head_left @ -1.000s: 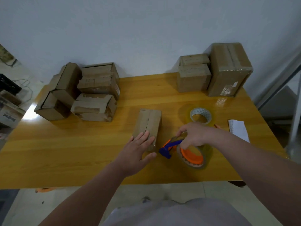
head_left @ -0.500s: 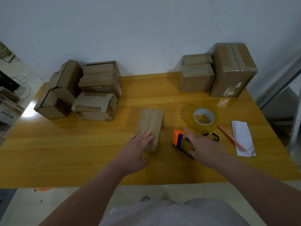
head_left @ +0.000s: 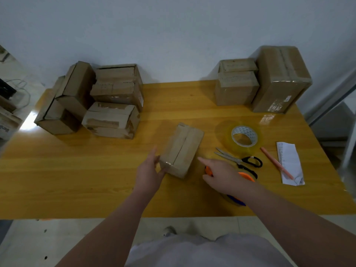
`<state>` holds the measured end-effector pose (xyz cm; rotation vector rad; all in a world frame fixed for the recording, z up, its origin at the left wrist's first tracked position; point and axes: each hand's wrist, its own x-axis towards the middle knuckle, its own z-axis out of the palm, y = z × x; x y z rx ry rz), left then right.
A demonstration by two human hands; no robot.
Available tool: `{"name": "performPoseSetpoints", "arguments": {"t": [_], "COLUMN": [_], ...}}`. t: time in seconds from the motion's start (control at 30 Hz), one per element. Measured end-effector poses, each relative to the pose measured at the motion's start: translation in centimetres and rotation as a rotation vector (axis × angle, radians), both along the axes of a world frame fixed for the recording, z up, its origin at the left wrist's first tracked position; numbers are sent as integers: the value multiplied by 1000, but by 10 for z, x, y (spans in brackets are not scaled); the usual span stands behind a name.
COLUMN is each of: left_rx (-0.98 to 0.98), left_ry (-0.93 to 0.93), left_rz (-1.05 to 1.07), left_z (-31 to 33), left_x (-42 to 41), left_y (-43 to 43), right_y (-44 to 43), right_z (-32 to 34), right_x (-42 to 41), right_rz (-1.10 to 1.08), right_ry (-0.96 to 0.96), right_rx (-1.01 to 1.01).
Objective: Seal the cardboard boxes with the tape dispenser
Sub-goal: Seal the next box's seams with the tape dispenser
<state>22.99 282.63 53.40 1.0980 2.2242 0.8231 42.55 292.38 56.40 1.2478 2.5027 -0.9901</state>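
Note:
A small cardboard box point(head_left: 182, 151) lies in the middle of the wooden table point(head_left: 77, 180), its top seam running away from me. My left hand point(head_left: 149, 170) is at its near left corner, straight fingers along the left side and thumb against the near face. My right hand point(head_left: 219, 174) hovers just right of the box, index finger stretched toward it and holding nothing. The orange and blue tape dispenser point(head_left: 247, 175) lies on the table under my right wrist and forearm, mostly hidden.
Several boxes point(head_left: 113, 101) are piled at the back left. Two stacked boxes point(head_left: 237, 89) and a tall box point(head_left: 281, 79) stand at the back right. A clear tape roll point(head_left: 243, 136), scissors point(head_left: 240, 160), a pink pencil point(head_left: 277, 163) and a paper slip point(head_left: 290, 164) lie to the right.
My right hand has let go of the tape dispenser and reached left toward the box. My left hand slid from the box's top to its near left corner.

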Motion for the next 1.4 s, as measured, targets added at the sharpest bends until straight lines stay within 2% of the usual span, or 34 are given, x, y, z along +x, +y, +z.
{"name": "performPoseSetpoints", "arguments": {"t": [0.1, 0.3, 0.43, 0.57, 0.67, 0.83, 1.2, 1.4], "left_rx": [52, 235, 155, 12, 64, 123, 122, 155], "left_ry": [-34, -45, -39, -162, -304, -360, -586, -681], "left_rz": [24, 165, 212, 236, 281, 314, 420, 453], "left_z": [1, 40, 66, 59, 51, 48, 75, 79], "left_x": [2, 6, 8, 13, 29, 47, 47, 45], "left_y": [4, 19, 27, 23, 15, 13, 37, 47], "right_y": [-1, 1, -5, -11, -15, -25, -38, -35], "right_z": [2, 22, 28, 17, 9, 7, 6, 5], "right_x": [-11, -14, -19, -22, -21, -23, -27, -25], "right_rz": [-26, -268, -387, -411, -451, -379, -202, -181], "right_ry": [110, 443, 596, 566, 505, 483, 418, 388], "right_rx": [-141, -321, -450, -479, -408, -361, -27, 28]}}
